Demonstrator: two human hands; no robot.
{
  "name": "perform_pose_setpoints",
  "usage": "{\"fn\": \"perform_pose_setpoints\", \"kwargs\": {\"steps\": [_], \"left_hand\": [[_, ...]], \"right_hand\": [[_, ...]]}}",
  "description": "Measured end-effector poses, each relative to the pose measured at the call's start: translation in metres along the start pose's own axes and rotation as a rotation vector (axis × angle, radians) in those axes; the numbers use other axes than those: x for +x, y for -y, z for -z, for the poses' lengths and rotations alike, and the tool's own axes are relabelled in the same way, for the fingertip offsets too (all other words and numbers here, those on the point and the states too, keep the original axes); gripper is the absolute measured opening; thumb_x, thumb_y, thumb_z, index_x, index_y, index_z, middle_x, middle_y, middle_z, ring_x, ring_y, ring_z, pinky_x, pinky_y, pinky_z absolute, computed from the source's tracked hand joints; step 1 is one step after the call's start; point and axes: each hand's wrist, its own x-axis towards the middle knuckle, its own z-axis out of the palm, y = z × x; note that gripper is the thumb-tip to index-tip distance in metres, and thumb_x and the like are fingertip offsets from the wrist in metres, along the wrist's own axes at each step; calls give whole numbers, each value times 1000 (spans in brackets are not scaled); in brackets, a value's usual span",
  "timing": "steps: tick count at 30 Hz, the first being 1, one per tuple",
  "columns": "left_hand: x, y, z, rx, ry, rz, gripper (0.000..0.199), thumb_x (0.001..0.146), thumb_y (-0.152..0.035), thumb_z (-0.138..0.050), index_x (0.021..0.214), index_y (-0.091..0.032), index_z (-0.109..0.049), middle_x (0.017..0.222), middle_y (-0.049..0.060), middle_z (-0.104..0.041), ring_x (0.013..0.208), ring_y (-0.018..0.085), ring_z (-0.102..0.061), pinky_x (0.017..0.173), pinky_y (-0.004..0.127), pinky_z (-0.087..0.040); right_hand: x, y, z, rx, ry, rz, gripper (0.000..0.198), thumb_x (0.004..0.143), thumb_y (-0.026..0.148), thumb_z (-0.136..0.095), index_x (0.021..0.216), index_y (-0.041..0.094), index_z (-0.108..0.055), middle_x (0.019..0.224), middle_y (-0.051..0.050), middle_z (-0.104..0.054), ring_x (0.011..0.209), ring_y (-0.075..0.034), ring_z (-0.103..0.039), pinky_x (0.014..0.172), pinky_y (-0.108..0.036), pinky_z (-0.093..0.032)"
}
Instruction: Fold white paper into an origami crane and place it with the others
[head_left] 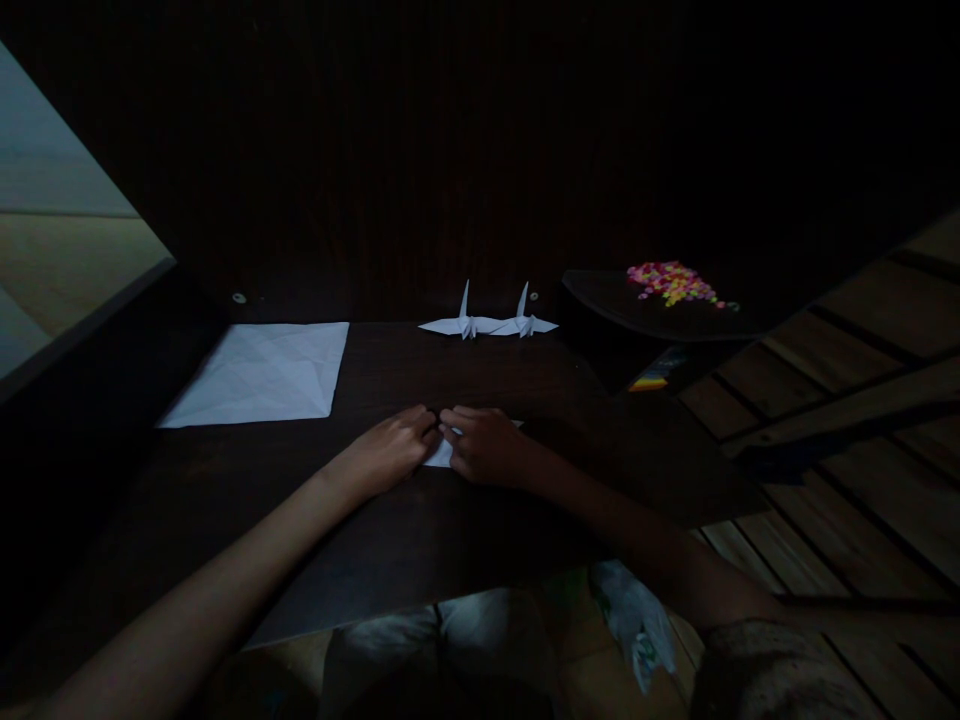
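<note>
Close to the middle of the dark wooden desk (pixel 420 380), a small piece of folded white paper (pixel 438 457) lies under both hands, and most of it is hidden. My left hand (pixel 396 446) presses and pinches its left side with curled fingers. On the other side, my right hand (pixel 484 446) has its fingers bent down on the same paper, nearly touching the left fingertips. Behind the hands stand two white paper cranes, a left crane (pixel 466 326) and a right crane (pixel 524 326), side by side against the back panel. A larger creased white sheet (pixel 270 375) lies flat at the left.
A rounded corner shelf (pixel 600 295) at the right bears a heap of small pink and yellow pieces (pixel 675 284). A dark side panel (pixel 90 330) bounds the desk's left. Below the front edge, a plastic bag (pixel 636 620) is seen near the wooden slats (pixel 862 510).
</note>
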Motion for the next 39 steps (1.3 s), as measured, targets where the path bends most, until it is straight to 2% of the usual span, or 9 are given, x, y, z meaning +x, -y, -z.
{"fn": "perform_pose_setpoints", "kwargs": {"steps": [4, 9, 13, 17, 21, 28, 32, 35, 39], "left_hand": [[-1, 1, 4, -98, 0, 24, 18, 83, -13, -49, 85, -11, -67, 87, 11, -59, 86, 22, -55, 90, 38, -46], [-2, 8, 13, -302, -20, 146, 16, 77, -23, -56, 74, -15, -70, 86, 7, -59, 83, 21, -55, 84, 36, -47], [-4, 14, 12, -385, -6, 229, 19, 78, -27, -57, 74, -17, -73, 87, 6, -58, 85, 20, -55, 85, 36, -45], [-6, 16, 3, -435, -66, 271, 26, 84, -35, -54, 88, -20, -75, 89, 6, -57, 88, 20, -55, 82, 34, -45], [-4, 14, -4, -476, -149, 324, 33, 83, -42, -59, 102, -19, -71, 93, 6, -59, 91, 21, -56, 84, 34, -45], [-1, 11, 8, -616, -195, 315, 26, 88, -37, -54, 88, -18, -72, 81, 4, -66, 74, 15, -60, 69, 24, -45], [-2, 12, 12, -588, -351, 306, 23, 87, -35, -57, 89, -18, -72, 80, 4, -67, 72, 15, -61, 68, 25, -46], [-3, 14, 10, -538, -487, 200, 18, 88, -29, -58, 90, -16, -72, 79, 5, -68, 72, 15, -60, 68, 26, -47], [-5, 16, 9, -484, -574, 99, 14, 88, -21, -58, 92, -16, -71, 81, 6, -69, 72, 15, -58, 67, 28, -48]], "right_hand": [[1, -4, -3, 79, -71, -3, 19, 83, 25, -56, 94, 11, -64, 101, -12, -58, 88, -21, -54, 67, -30, -45], [4, -24, -14, 405, -225, -93, 26, 86, 23, -57, 65, 13, -68, 77, -4, -56, 69, -12, -53, 65, -25, -40], [5, -31, -14, 525, -224, -161, 6, 76, 19, -71, 72, 14, -69, 77, -3, -57, 74, -13, -54, 69, -26, -40], [4, -26, -15, 490, -218, -203, 7, 76, 16, -70, 79, 14, -64, 84, -4, -59, 86, -17, -51, 80, -31, -39], [3, -23, -16, 437, -194, -198, 10, 78, 16, -67, 82, 16, -59, 90, -5, -57, 90, -19, -48, 81, -33, -37], [4, -21, -7, 415, -274, -181, 5, 86, 19, -59, 84, 16, -56, 85, -2, -61, 81, -16, -54, 80, -31, -34], [5, -23, -3, 373, -428, -130, 10, 88, 26, -58, 85, 17, -58, 85, -3, -64, 81, -16, -56, 79, -31, -33], [5, -25, -2, 339, -513, -112, 13, 88, 30, -60, 84, 18, -62, 84, -3, -67, 79, -16, -57, 76, -32, -33], [5, -25, 2, 312, -616, -95, 17, 86, 32, -62, 76, 18, -66, 75, -2, -67, 72, -15, -56, 74, -33, -34]]}}
